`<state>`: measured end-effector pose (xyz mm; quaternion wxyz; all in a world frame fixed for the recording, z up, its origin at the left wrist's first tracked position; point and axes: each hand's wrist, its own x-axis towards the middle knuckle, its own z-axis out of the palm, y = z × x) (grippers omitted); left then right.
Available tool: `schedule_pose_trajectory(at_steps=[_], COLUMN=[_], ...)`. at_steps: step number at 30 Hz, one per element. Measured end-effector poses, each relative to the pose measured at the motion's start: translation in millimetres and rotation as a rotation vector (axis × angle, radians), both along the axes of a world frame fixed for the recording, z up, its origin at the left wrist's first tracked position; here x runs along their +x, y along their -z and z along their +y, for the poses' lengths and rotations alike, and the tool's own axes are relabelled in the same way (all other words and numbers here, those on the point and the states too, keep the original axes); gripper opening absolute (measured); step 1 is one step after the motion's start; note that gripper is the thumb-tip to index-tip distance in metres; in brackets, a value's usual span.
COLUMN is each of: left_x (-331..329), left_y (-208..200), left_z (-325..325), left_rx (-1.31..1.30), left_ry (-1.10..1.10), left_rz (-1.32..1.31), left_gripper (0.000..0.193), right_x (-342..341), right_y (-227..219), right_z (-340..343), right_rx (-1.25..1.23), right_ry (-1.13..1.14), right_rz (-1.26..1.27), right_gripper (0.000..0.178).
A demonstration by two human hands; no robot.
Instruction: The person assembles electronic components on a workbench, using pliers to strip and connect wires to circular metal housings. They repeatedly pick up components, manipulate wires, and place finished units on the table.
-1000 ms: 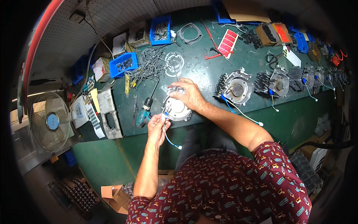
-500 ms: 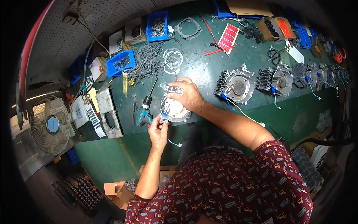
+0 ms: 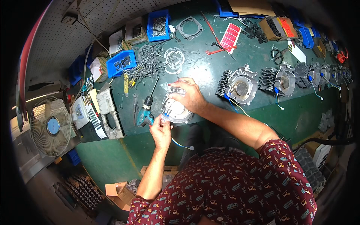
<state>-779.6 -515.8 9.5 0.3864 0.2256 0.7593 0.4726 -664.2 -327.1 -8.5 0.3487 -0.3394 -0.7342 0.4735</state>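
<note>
A silvery cast-metal housing (image 3: pixel 179 114) with a round pale middle lies near the front edge of the bench. My right hand (image 3: pixel 190 96) is closed over its far side, thumb and fingers gripping the casting. A thin metal rod (image 3: pixel 175 69) extends beyond those fingers; whether I hold it is unclear. At the housing's near left corner, beside a blue sleeve (image 3: pixel 166 115), my left hand (image 3: pixel 161 134) pinches the wire lead. The lead's loose end, with a small pale connector (image 3: pixel 191 148), hangs past the bench edge. My left fingertips partly hide the wire.
A teal cordless drill (image 3: pixel 144 115) lies just left of the housing, with pliers (image 3: pixel 135 108) beside it. Similar finned housings (image 3: pixel 240 88) with wires line up to the right. Beyond are a heap of metal hooks (image 3: pixel 148 62), blue bins (image 3: pixel 122 63), a gasket (image 3: pixel 174 62) and scissors (image 3: pixel 277 56).
The hanging connector has swung right and slightly down. My left hand has shifted a little downward at the corner, while my right hand keeps its hold on the housing.
</note>
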Motion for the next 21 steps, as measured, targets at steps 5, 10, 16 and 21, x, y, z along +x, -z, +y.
schedule_pose_trajectory(at_steps=[5,10,16,21], left_x=[-10.3,-15.7,-9.1,-12.0], left_y=[-6.6,-11.3,-21.0,-27.1], left_z=[-2.1,-1.3,6.3,14.3], left_rx=[0.047,0.021,-0.075,-0.175], left_ry=[0.035,0.059,0.038,0.062], left_rz=[-0.116,-0.174,-0.107,-0.02], left_gripper=[0.026,0.026,0.012,0.009], right_x=[1.2,1.3,2.3,3.2], right_y=[-2.9,-3.1,-2.8,-4.7], right_z=[-0.4,0.5,2.5,4.3], right_rx=[0.007,0.027,0.028,0.012], right_ry=[0.01,0.01,-0.008,-0.032], right_rz=[-0.019,-0.016,-0.02,-0.008], right_gripper=[0.041,0.04,0.04,0.04])
